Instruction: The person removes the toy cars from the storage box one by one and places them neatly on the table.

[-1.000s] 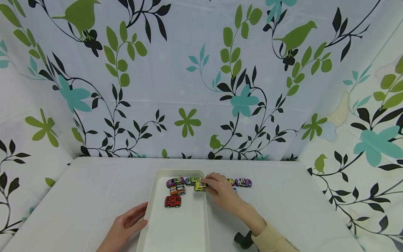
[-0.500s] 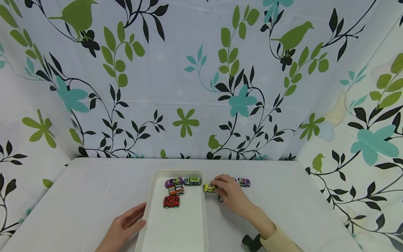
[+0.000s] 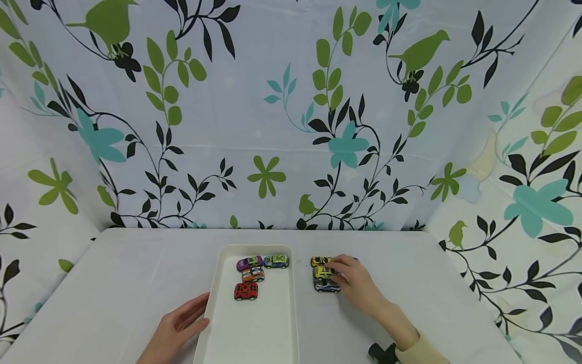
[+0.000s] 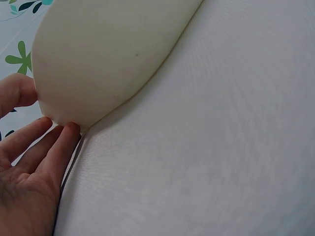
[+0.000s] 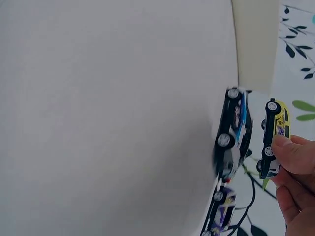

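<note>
My right hand [image 3: 359, 285] pinches a yellow toy car [image 3: 323, 272] between thumb and fingers, right of the tray. In the right wrist view that yellow car is off the table, side on. Close to it, a dark toy car [image 3: 327, 286] lies in front and another yellow toy car [image 3: 320, 261] behind. A purple and white toy car [image 5: 224, 209] shows in the right wrist view; my hand mostly hides it in the head view. My left hand [image 3: 175, 326] touches the left outer side of the white tray [image 3: 295, 303] with extended fingers and thumb.
Inside the tray, towards its far end, are a purple toy car [image 3: 249, 263], a green and blue toy car [image 3: 276, 261], an orange toy car [image 3: 253, 275] and a red toy car [image 3: 246, 291]. A patterned curtain [image 3: 218, 126] hangs behind the white table [image 3: 150, 263].
My right hand has carried the yellow car rightwards, from over the tray's right rim to the cars beside it. The left hand stays against the tray.
</note>
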`<state>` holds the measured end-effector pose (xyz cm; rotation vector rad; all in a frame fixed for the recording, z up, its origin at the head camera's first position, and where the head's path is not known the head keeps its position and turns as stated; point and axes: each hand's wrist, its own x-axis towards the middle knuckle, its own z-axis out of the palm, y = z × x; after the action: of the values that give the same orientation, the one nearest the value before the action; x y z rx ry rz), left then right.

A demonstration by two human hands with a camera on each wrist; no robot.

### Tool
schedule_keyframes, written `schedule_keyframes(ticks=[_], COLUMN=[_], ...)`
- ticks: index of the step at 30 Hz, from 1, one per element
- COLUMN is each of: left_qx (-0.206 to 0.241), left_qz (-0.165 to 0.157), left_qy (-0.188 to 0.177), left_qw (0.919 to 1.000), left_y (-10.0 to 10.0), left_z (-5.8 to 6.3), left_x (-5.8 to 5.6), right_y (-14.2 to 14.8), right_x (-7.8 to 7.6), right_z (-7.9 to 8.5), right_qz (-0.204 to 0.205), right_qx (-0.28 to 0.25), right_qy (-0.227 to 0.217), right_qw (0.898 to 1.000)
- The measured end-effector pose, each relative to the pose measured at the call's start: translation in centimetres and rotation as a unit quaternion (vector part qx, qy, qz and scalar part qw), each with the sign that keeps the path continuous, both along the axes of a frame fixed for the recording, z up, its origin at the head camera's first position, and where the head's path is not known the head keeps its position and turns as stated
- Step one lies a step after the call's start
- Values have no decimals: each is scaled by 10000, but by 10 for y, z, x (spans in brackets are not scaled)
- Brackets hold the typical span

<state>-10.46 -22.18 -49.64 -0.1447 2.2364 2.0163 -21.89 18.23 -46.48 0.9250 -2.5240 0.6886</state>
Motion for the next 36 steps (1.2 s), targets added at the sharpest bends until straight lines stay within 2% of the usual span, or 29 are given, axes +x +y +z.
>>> schedule_keyframes(ticks=[11, 29, 36], left_qx=[-75, 17, 53], left_qz=[114, -88, -66], left_qy=[-98, 254, 138], left_qw=[9999, 9996, 9999], left_y=[-2, -2, -1], left_z=[-3, -2, 1], left_x=[-1, 1, 2], right_y=[25, 47, 51], right_x=[-4, -8, -9], right_z=[-5, -13, -16], right_qz=[-288, -772, -915], right_qx=[-97, -109, -90], right_qy=[-128, -238, -539], right_qw=[9995, 9967, 9943])
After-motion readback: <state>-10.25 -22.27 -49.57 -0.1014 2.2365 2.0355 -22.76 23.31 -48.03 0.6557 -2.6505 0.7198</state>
